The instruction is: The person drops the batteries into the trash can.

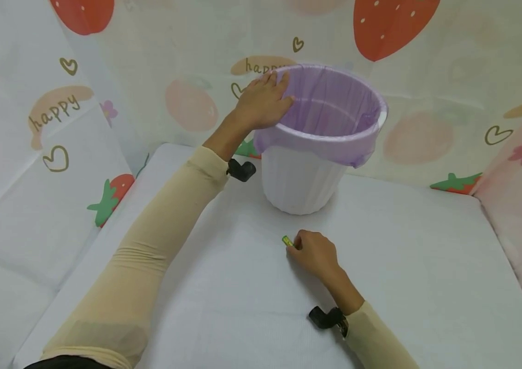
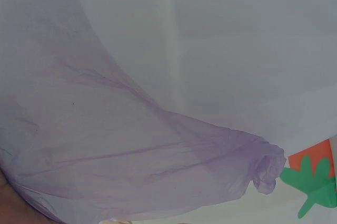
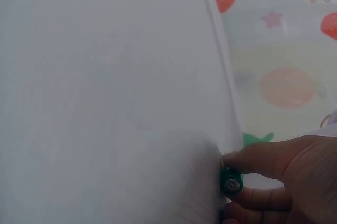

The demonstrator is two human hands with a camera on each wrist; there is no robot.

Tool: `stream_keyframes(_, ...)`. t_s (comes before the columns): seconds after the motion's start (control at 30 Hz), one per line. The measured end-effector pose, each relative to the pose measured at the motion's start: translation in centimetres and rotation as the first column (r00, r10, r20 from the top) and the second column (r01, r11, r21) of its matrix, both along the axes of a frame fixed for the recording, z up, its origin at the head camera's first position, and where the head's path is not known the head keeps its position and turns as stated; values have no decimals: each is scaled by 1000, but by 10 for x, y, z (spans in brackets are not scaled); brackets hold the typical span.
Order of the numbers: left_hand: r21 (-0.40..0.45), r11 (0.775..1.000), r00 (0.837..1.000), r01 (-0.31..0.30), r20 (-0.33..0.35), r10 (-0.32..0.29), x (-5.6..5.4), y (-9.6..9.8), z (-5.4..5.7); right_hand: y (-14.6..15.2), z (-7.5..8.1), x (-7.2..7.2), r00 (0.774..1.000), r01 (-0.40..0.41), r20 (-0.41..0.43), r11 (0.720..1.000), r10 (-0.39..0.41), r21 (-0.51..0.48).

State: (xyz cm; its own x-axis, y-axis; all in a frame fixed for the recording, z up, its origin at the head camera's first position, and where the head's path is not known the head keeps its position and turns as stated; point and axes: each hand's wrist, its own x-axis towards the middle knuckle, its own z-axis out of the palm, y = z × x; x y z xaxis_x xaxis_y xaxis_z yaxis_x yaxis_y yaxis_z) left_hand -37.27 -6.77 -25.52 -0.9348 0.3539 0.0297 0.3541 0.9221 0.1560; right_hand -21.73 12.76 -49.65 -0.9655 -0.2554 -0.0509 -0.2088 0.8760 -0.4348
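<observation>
A white ribbed trash bin (image 1: 304, 179) stands upright near the back wall. A purple bag (image 1: 357, 146) lines it and folds down over the rim. My left hand (image 1: 263, 102) rests on the bin's left rim with its fingers extended. In the left wrist view the bag (image 2: 131, 171) drapes over the bin's side, and only a bit of that hand shows at the lower left. In front of the bin, my right hand (image 1: 316, 253) pinches a small green battery (image 1: 287, 240) between thumb and fingers. The right wrist view shows the battery's (image 3: 232, 184) round metallic end.
A white cloth (image 1: 224, 287) covers the table. Strawberry-print sheets (image 1: 191, 105) hang behind it and at both sides, close around the table edges. A black wrist camera (image 1: 242, 170) is strapped on the left wrist, another wrist camera (image 1: 325, 318) on the right.
</observation>
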Motion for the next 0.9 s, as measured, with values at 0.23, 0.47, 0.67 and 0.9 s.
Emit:
stream_keyframes(0.23,9,1000,1000,-6,7,6,1,0,0,4,-1,-2,1000,-14,3,999,14,-50)
stream_keyframes(0.47,10,1000,1000,-5,8,5,2,0,2,14,2,-7,996,-38,73,980,53,-195)
stream_keyframes(0.67,7,1000,1000,-8,13,8,3,0,3,19,12,-9,994,-84,48,951,103,-297)
stream_keyframes(0.9,17,1000,1000,-4,8,4,2,0,1,24,32,-3,991,-134,-47,918,125,-374)
